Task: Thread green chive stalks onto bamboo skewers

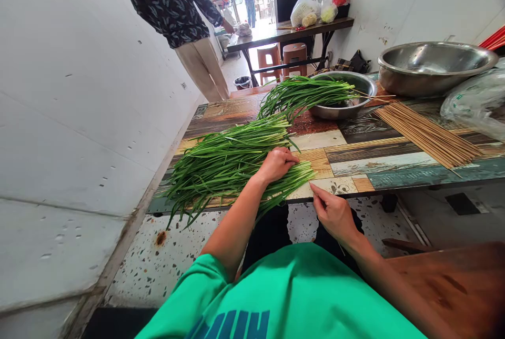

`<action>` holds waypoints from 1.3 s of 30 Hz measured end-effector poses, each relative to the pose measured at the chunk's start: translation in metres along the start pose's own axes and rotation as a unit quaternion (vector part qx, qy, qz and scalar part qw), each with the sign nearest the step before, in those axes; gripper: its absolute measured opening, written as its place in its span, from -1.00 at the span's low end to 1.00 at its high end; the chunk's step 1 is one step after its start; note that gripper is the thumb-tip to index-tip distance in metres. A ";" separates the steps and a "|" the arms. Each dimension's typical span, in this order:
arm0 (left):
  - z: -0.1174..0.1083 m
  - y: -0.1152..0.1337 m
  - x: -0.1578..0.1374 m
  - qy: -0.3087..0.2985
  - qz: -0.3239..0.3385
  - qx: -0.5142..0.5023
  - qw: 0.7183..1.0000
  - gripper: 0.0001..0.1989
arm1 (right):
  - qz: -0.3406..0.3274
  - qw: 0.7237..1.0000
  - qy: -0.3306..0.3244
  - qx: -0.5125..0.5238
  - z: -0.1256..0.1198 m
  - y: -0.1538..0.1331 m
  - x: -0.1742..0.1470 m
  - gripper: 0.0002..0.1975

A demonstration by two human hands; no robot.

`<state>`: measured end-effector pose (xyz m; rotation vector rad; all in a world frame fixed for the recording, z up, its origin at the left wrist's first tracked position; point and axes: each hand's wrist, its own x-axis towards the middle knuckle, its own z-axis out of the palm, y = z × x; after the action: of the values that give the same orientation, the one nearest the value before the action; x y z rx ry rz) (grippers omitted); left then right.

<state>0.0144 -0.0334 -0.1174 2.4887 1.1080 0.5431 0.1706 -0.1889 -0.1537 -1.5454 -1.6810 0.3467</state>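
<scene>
Green chives (224, 157): two hands (277, 164) at them, two bowls (428, 80) beyond.

Long, slender green stalks (224, 160) are spread in a loose, thick heap on the patterned counter (319, 140). Their paler ends are pointed to the right, while their darker leaf tips are fanned out to the left, some draped over the near edge. Another green bunch (303, 92) is laid partly across a steel bowl (343, 113), with thin sticks extended beyond its pale ends.
</scene>
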 end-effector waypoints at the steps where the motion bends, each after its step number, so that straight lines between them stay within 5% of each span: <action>1: -0.002 0.001 -0.001 0.005 -0.007 0.005 1.000 -0.82 | 0.000 1.000 -0.001 -0.002 0.000 0.000 0.000 -0.63; 8: -0.012 0.008 -0.006 0.097 -0.108 0.037 0.989 -0.80 | 0.004 1.000 -0.008 0.006 -0.002 -0.002 -0.001 -0.63; 15: -0.022 0.004 -0.005 -0.001 -0.154 0.148 0.977 -0.85 | -0.001 1.000 -0.006 0.020 -0.002 0.000 -0.001 -0.63; 19: -0.018 0.008 -0.002 -0.005 -0.101 0.207 0.973 -0.82 | -0.006 1.000 -0.005 0.019 -0.002 0.000 -0.001 -0.62; 27: 0.002 0.006 0.001 0.051 -0.107 0.064 0.991 -0.85 | -0.015 1.000 -0.002 0.018 -0.003 0.001 -0.001 -0.62; 39: 0.004 0.005 0.002 0.058 -0.121 0.024 0.991 -0.87 | -0.004 1.000 -0.020 0.015 -0.005 0.000 -0.001 -0.60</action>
<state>0.0209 -0.0352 -0.1180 2.3398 1.4596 0.6018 0.1744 -0.1912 -0.1507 -1.5193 -1.7048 0.3998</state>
